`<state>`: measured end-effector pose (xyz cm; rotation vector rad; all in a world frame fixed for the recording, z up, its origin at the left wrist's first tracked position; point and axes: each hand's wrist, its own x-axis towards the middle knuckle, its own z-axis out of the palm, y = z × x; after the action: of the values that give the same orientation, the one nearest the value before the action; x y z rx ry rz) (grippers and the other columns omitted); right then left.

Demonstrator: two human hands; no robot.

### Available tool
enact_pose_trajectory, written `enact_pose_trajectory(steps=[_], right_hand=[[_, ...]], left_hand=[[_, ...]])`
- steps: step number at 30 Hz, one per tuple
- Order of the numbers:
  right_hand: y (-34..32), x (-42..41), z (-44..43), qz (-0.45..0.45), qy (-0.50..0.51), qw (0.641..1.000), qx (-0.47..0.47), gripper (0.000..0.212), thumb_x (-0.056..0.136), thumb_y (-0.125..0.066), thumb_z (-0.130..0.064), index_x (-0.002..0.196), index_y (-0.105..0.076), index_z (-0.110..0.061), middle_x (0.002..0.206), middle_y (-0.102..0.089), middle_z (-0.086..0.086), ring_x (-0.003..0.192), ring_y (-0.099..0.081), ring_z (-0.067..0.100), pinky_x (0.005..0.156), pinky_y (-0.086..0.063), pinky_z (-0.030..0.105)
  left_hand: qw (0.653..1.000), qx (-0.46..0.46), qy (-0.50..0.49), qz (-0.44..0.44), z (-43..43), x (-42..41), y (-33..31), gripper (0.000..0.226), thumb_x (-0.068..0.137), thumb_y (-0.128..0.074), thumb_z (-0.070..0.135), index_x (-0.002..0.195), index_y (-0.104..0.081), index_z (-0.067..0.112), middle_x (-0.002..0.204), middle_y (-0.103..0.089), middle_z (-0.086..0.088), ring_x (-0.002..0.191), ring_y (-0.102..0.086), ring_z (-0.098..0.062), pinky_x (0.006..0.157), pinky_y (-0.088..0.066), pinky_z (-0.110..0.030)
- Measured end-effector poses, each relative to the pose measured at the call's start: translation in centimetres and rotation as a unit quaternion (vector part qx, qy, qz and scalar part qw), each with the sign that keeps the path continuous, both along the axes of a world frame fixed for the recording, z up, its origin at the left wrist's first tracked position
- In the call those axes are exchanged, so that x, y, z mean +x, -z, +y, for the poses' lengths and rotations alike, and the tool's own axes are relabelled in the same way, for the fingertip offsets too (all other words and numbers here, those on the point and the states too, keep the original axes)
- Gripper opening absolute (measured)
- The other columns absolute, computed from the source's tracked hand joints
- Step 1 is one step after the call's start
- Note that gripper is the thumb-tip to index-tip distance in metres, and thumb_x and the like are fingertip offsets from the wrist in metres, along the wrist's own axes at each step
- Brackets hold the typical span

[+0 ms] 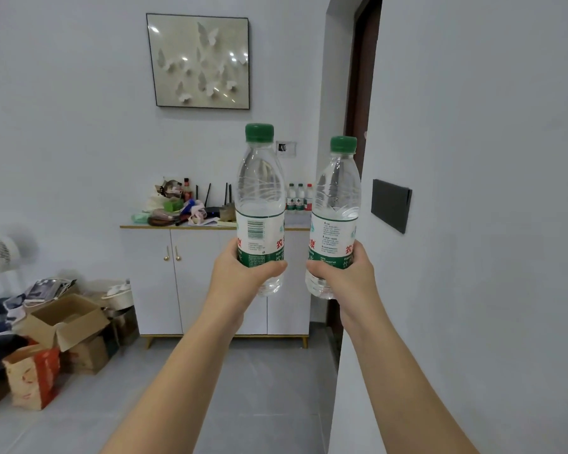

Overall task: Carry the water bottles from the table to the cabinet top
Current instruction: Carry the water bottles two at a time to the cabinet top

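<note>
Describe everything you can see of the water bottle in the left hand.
The left bottle is clear ribbed plastic with a green cap screwed on and a white-and-green label bearing a barcode and red characters. It is upright in mid-air, gripped round its lower part by the left hand; nothing else touches it.

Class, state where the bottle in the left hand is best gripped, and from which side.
Grip the left bottle round its labelled lower body, from the near side, as the left hand does: it stands upright, and that straight round section fits curled fingers.
</note>
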<state>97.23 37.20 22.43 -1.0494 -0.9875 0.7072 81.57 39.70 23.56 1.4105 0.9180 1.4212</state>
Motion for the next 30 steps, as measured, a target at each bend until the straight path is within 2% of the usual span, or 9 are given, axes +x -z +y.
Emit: enact_pose_trajectory(steps=[6, 10, 13, 15, 18, 20, 25, 30], right_hand=[[0.1, -0.4, 9.5, -0.007, 0.029, 1.000, -0.007, 0.063, 0.075, -0.078, 0.004, 0.126, -0.053, -0.023, 0.105, -0.064, -0.016, 0.097, -0.061, 0.000, 0.073, -0.049, 0.017], [0.4, -0.7, 14.6, -0.009, 0.048, 0.999, -0.011, 0.065, 0.075, -0.078, 0.004, 0.126, -0.051, -0.025, 0.107, -0.063, -0.015, 0.099, -0.060, 0.001, 0.075, -0.050, 0.019], [1.0, -0.6, 17.6, -0.014, 0.053, 0.998, -0.022, 0.069, 0.074, -0.078, 0.004, 0.131, -0.051, -0.022, 0.114, -0.065, -0.009, 0.105, -0.062, 0.007, 0.085, -0.053, 0.027], [1.3, -0.4, 19.9, -0.017, 0.059, 0.998, -0.024, 0.069, 0.074, -0.078, 0.005, 0.132, -0.051, -0.021, 0.115, -0.066, -0.008, 0.106, -0.063, 0.010, 0.086, -0.054, 0.030], [1.5, 0.0, 22.9, -0.016, 0.056, 0.998, -0.024, 0.065, 0.074, -0.077, 0.006, 0.126, -0.052, -0.024, 0.109, -0.066, -0.013, 0.099, -0.063, 0.003, 0.073, -0.052, 0.019], [2.0, 0.3, 25.2, -0.019, 0.048, 0.998, -0.026, 0.065, 0.074, -0.077, 0.007, 0.125, -0.053, -0.024, 0.108, -0.066, -0.012, 0.099, -0.063, 0.003, 0.069, -0.051, 0.017], [3.2, 2.3, 31.6, -0.016, 0.031, 0.999, -0.025, 0.058, 0.073, -0.077, 0.008, 0.118, -0.056, -0.024, 0.109, -0.069, -0.005, 0.102, -0.067, 0.012, 0.079, -0.056, 0.027], [3.9, 6.1, 39.9, -0.008, 0.023, 1.000, -0.014, 0.058, 0.074, -0.077, 0.007, 0.118, -0.056, -0.024, 0.109, -0.069, -0.005, 0.103, -0.067, 0.012, 0.083, -0.056, 0.029]], left_hand=[[0.999, -0.010, 0.037, -0.002, 10.4, -0.8, 0.0, 0.045, 0.072, -0.080, 0.000, 0.098, -0.060, 0.031, 0.096, -0.071, 0.011, 0.088, -0.067, -0.004, 0.065, -0.048, -0.018], [0.999, -0.012, 0.049, -0.001, 16.4, -1.3, -0.2, 0.048, 0.071, -0.080, 0.000, 0.110, -0.062, 0.022, 0.101, -0.071, 0.007, 0.091, -0.067, -0.007, 0.064, -0.048, -0.016], [0.998, -0.019, 0.055, -0.006, 19.9, -1.3, 0.3, 0.048, 0.072, -0.080, 0.001, 0.110, -0.061, 0.024, 0.100, -0.071, 0.009, 0.087, -0.067, -0.003, 0.058, -0.048, -0.010], [0.998, -0.021, 0.060, -0.010, 22.2, -1.2, 0.6, 0.048, 0.072, -0.080, 0.001, 0.110, -0.061, 0.025, 0.100, -0.071, 0.009, 0.088, -0.066, -0.003, 0.060, -0.047, -0.011], [0.998, -0.017, 0.057, -0.014, 25.1, -0.7, 1.0, 0.047, 0.072, -0.080, 0.001, 0.107, -0.061, 0.026, 0.102, -0.071, 0.007, 0.093, -0.066, -0.008, 0.068, -0.049, -0.019], [0.998, -0.021, 0.050, -0.016, 27.2, -0.2, 1.6, 0.046, 0.072, -0.080, 0.001, 0.105, -0.060, 0.026, 0.103, -0.071, 0.005, 0.096, -0.067, -0.012, 0.072, -0.050, -0.023], [0.999, -0.021, 0.035, -0.012, 33.5, 2.1, 2.8, 0.049, 0.070, -0.081, 0.001, 0.111, -0.062, 0.021, 0.102, -0.072, 0.005, 0.095, -0.068, -0.014, 0.072, -0.051, -0.023], [1.000, -0.009, 0.028, -0.007, 41.0, 5.9, 3.4, 0.048, 0.071, -0.080, 0.001, 0.106, -0.060, 0.027, 0.102, -0.071, 0.006, 0.096, -0.067, -0.012, 0.072, -0.051, -0.023]])
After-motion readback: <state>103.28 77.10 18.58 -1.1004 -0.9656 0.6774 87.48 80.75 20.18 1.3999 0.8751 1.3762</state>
